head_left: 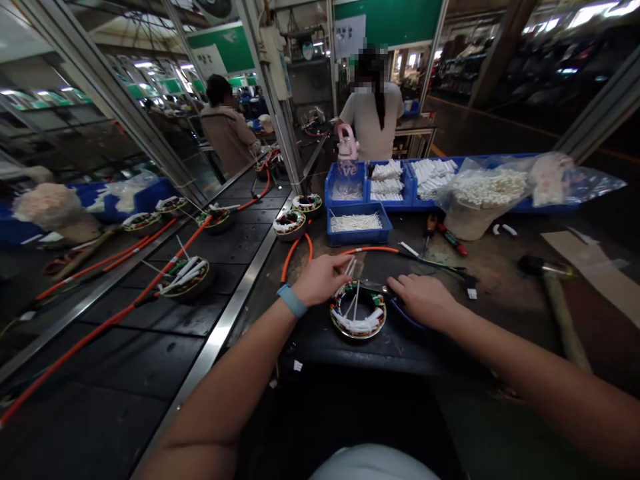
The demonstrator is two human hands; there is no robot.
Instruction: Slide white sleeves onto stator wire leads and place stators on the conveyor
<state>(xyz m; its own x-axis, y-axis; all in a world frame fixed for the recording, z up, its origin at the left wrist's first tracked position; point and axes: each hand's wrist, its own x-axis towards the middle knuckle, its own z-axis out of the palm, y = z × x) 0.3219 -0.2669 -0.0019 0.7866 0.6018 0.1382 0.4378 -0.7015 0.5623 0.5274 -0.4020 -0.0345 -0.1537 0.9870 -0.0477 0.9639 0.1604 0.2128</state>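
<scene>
A ring-shaped wound coil part [357,327] with white sleeves and green and red wires lies near the bench's front edge. At its upper left, my left hand [325,279], with a blue band at the wrist, pinches thin white sticks that slant over the ring. My right hand [423,299] is closed on a slim scissor-like tool [375,287] at the ring's upper right; a dark blue handle shows below the fingers. An orange cable [370,249] passes behind both hands.
Blue bins [393,200] of white tubes stand behind, with a smaller blue tray [359,237]. At right are a bagged tub [467,217], screwdrivers [453,240] and a hammer [563,313]. More coil rings [187,283] ride the left conveyor [150,360]. Two people are beyond.
</scene>
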